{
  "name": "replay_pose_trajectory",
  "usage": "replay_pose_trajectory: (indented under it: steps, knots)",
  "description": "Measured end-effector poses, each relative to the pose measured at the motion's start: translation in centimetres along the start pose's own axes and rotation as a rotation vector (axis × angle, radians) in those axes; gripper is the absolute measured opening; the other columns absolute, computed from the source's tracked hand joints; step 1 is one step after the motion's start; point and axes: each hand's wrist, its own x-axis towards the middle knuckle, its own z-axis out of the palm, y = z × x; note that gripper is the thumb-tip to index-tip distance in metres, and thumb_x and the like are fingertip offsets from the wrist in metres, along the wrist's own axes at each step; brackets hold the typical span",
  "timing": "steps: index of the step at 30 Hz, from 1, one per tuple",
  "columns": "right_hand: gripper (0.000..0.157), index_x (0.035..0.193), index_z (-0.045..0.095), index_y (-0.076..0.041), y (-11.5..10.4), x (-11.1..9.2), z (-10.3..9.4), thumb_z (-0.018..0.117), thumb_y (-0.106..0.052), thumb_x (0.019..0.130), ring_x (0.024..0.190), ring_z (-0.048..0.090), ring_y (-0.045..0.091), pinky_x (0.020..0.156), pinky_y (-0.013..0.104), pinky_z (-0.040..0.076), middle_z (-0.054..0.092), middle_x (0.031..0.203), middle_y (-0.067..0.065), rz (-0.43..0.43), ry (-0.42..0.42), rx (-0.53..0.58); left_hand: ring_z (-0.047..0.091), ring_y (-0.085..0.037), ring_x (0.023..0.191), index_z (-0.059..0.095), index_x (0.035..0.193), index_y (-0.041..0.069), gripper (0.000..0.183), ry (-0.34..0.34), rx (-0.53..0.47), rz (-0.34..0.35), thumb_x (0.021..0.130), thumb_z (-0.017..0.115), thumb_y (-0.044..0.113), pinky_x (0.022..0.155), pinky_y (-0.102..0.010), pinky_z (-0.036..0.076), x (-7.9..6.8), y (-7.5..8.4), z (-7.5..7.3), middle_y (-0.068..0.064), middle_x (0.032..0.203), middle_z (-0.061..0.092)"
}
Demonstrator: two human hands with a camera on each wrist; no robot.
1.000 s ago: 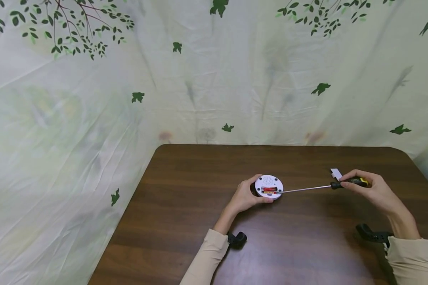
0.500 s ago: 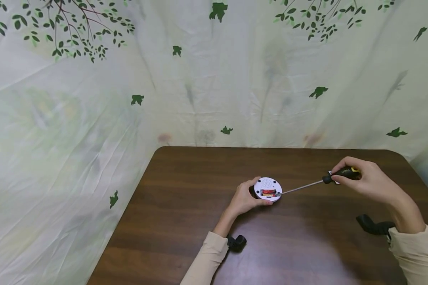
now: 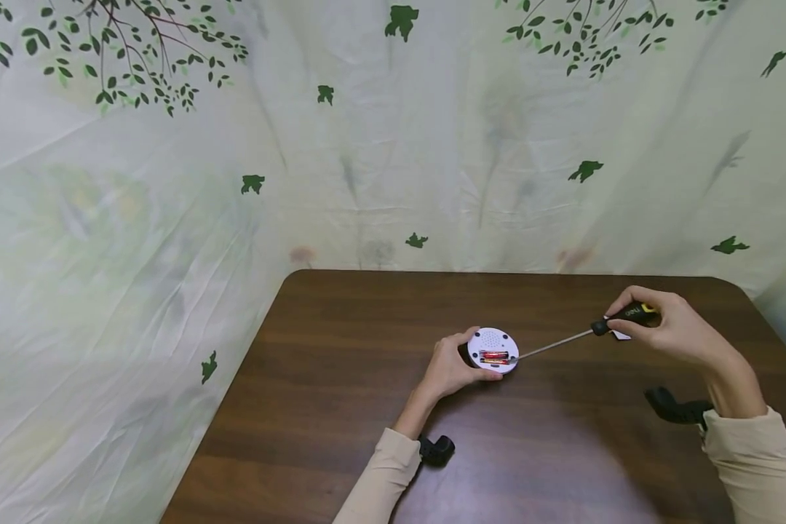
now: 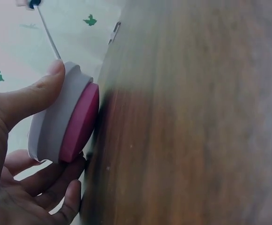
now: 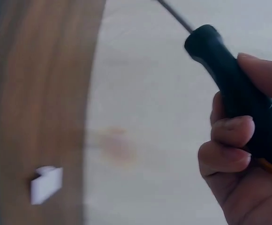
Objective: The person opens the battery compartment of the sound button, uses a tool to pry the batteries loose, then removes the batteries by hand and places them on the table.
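My left hand (image 3: 448, 367) grips a round white device (image 3: 493, 338) by its edge, thumb on the near side. Its face has speaker holes and an uncovered battery slot with red batteries (image 3: 495, 357) in it. The left wrist view shows the device standing tilted, its pink side (image 4: 82, 122) toward the table. With my right hand (image 3: 681, 331) I hold a screwdriver (image 5: 234, 84) by its black-and-yellow handle, fingers and thumb around it. The shaft slants down leftward, and its tip is at the right end of the battery slot.
A small white cover (image 5: 47, 185) lies on the brown wooden table (image 3: 367, 327), partly hidden behind the screwdriver handle in the head view. Behind the table's far edge hangs a pale curtain (image 3: 393, 145) with leaf prints. Black wrist mounts (image 3: 436, 451) sit on both forearms.
My right hand has lifted the screwdriver handle and shifted it left, so the shaft slopes more steeply. The tip has stayed at the battery slot, and my left hand holds the device as before.
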Motion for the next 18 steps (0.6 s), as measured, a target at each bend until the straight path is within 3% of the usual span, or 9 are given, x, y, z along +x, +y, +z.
replay_pose_trajectory:
  steps: [4,8,14,18]
  knots:
    - [0.01,0.105,0.07,-0.008,2.8,-0.9,0.6,0.074,-0.008,0.095,0.072,0.056,0.012,0.06,0.027,0.042,0.071,0.088,-0.007,0.047,0.031,0.082,0.061,-0.028,0.132,0.062,0.144,0.009,0.09,0.003,0.024,0.022,0.067,0.099,0.036,0.115,-0.042,0.043,0.0,0.1,0.0,-0.008,0.141,0.067]
    - [0.01,0.106,0.07,-0.009,4.8,-1.9,1.5,0.073,-0.013,0.097,0.075,0.047,0.012,0.062,0.031,0.035,0.061,0.089,-0.007,0.119,0.065,0.101,0.061,-0.027,0.133,0.062,0.144,0.008,0.09,-0.004,0.024,0.019,0.067,0.099,0.036,0.115,-0.042,0.043,0.0,0.0,0.0,-0.007,0.143,0.066]
    - [0.013,0.107,0.07,-0.007,6.5,-3.3,2.7,0.07,-0.018,0.1,0.078,0.044,0.012,0.064,0.033,0.031,0.057,0.087,-0.007,0.205,0.071,0.152,0.059,-0.026,0.136,0.061,0.145,0.009,0.091,-0.005,-0.004,-0.007,0.067,0.099,0.036,0.116,-0.04,0.045,0.0,-0.2,0.1,-0.007,0.144,0.065]
    - [0.013,0.107,0.07,-0.007,7.2,-3.9,3.4,0.068,-0.018,0.101,0.08,0.044,0.011,0.064,0.034,0.031,0.055,0.084,-0.009,0.219,0.067,0.181,0.059,-0.026,0.137,0.061,0.145,0.009,0.092,-0.006,-0.011,-0.012,0.067,0.099,0.037,0.116,-0.04,0.045,0.1,-0.3,0.2,-0.008,0.144,0.065]
